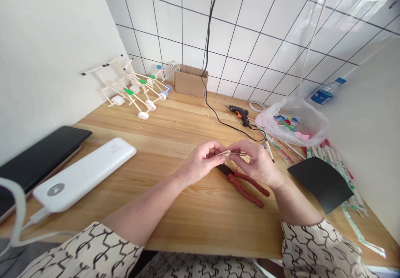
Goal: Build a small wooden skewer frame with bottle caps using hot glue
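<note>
Near the middle of the table, my left hand [203,160] and my right hand [254,161] meet at the fingertips. Both pinch small thin wooden sticks [227,153], whose ends lie close together between the fingers. Exactly how the sticks join is too small to tell. Just below my hands, red-handled pliers [245,184] lie on the wooden table [187,219], their dark jaws partly under my fingers.
Stick frames with wheels [134,90] stand at the back left beside a cardboard box [190,80]. A glue gun [240,113], bag of caps [293,122], bottle [328,90] and black sheet [321,182] are to the right. A white power bank [84,174] and phone [40,157] lie left.
</note>
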Demonstrator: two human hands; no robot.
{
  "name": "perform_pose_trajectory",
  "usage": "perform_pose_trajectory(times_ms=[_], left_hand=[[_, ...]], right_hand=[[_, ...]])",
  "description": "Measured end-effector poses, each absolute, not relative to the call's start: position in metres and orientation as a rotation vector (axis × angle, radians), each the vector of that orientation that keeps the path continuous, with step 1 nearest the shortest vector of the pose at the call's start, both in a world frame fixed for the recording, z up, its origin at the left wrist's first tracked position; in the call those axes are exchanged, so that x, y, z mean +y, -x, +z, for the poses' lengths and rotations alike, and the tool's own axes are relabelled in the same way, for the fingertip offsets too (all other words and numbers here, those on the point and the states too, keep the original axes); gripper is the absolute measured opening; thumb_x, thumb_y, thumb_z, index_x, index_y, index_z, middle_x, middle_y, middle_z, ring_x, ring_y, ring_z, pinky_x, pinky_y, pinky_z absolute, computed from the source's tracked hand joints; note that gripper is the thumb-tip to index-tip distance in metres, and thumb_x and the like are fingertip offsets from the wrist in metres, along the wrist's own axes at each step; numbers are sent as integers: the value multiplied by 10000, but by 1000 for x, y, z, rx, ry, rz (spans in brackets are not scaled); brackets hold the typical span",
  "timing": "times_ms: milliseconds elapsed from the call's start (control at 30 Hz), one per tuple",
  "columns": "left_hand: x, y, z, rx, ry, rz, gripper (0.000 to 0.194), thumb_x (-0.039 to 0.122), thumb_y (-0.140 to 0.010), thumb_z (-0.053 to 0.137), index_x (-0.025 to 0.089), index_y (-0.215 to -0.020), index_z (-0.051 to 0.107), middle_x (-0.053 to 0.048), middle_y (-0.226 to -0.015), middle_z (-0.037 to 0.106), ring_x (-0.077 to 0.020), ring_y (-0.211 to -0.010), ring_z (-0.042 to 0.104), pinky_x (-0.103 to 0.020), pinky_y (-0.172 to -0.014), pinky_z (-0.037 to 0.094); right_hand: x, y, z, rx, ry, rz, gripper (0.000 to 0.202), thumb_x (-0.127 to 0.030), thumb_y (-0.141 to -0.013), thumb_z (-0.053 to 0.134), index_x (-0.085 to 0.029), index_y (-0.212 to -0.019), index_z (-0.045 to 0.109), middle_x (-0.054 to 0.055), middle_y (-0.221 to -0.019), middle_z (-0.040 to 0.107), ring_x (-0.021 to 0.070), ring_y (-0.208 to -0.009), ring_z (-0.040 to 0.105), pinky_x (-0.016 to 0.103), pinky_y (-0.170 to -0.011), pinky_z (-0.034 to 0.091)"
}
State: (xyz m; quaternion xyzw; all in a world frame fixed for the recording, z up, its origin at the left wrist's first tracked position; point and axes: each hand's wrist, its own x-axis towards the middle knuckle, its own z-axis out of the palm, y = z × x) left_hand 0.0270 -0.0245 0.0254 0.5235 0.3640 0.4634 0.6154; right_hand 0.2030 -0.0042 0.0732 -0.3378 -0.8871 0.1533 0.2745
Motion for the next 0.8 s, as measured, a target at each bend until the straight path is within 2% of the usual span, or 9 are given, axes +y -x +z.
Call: perform_pose_trajectory(times_ms=[200,333,500,800], left_hand=[[-24,-27,25,822,-1183,1080,167,268,-763,671,140,-855,616,-10,-798,647,-114,-751,597,-236,-739,460],[-25,-28,25,820,-1171,1090,169,270,-757,678,142,-847,615,-11,-802,643,-118,-757,591,-241,-743,459],[-25,-28,27,835,-1171,1088,154,259,-761,672,141,-840,612,-5,-790,641,-103,-732,576,-222,-715,449],[-26,-29,29,814,-1173,1111,136,250,-764,671,149,-835,614,12,-759,634,-97,-713,572,-209,-691,441]], right_hand=[[-4,-204,71,-2424,882,370,134,-148,-846,542,-176,-947,626,64,-826,702,177,-766,634,305,-704,489],[-6,-205,67,-2468,902,208,124,-150,-861,517,-161,-951,601,93,-860,690,205,-801,622,326,-716,488],[-11,-208,65,-2457,975,40,123,-168,-877,498,-159,-953,595,102,-844,670,224,-804,602,342,-713,475],[-13,-208,66,-2507,921,-21,212,-144,-916,434,-163,-835,628,81,-742,660,200,-730,553,322,-711,425]])
